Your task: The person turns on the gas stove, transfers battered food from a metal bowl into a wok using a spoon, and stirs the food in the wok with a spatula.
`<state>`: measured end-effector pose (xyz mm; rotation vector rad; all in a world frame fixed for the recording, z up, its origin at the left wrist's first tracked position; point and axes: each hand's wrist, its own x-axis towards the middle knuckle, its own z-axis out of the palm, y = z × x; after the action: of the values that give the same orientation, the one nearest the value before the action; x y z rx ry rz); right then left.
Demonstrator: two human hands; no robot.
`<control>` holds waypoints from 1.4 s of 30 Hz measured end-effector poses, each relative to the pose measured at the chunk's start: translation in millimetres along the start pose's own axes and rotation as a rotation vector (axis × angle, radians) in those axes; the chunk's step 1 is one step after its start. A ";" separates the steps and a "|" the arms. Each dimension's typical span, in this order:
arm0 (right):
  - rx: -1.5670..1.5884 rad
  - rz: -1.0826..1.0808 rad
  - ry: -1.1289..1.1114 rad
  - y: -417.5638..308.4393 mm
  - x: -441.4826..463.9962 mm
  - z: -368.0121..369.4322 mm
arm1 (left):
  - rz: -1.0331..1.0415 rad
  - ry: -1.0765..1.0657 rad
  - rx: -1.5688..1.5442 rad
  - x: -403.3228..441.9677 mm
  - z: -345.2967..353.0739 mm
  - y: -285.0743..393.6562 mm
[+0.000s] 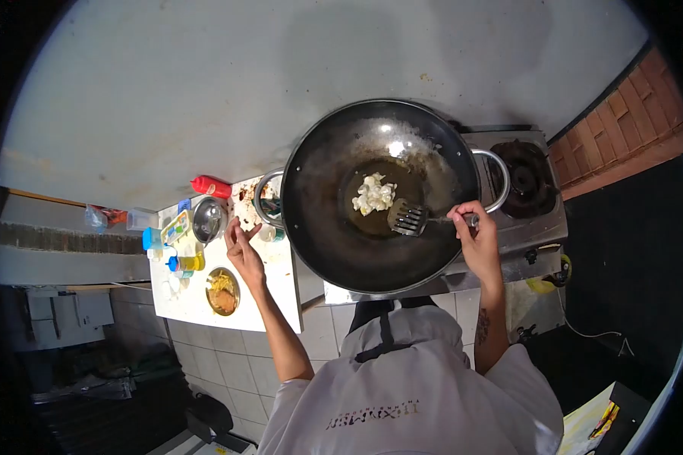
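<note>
A large black wok sits on the stove in front of me. In its middle lies a pale, lumpy clump of food in a shallow pool of what looks like oil. My right hand grips the handle of a slotted spatula at the wok's right rim. The spatula's head rests inside the wok, just right of the food. Over the white table on the left, my left hand is raised with its fingers apart, holding nothing. The wok's left loop handle is close to it, not touched.
On the white table stand a metal bowl, a red bottle, a blue-capped oil bottle and a plate of food. A second burner is right of the wok. The wall rises behind the stove.
</note>
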<state>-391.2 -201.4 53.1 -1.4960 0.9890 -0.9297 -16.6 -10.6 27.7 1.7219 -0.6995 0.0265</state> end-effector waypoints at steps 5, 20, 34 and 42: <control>0.012 -0.011 0.011 5.4 -1.5 -8.0 | -0.132 0.299 0.087 -4.3 11.8 20.5; -0.019 0.023 0.145 -6.0 -19.4 15.3 | -0.010 -0.031 -0.053 21.7 0.1 -38.3; -0.094 -0.083 0.434 -11.5 -39.6 49.2 | -0.058 0.084 -0.144 60.9 8.0 -34.2; -0.316 -0.096 0.377 -12.3 -14.8 45.8 | -0.128 -0.248 -0.115 68.6 15.9 -61.1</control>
<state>-352.6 -170.7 58.6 -1.6752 1.3973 -1.1945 62.2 -48.3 -4.7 1.6715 -0.7551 -0.3149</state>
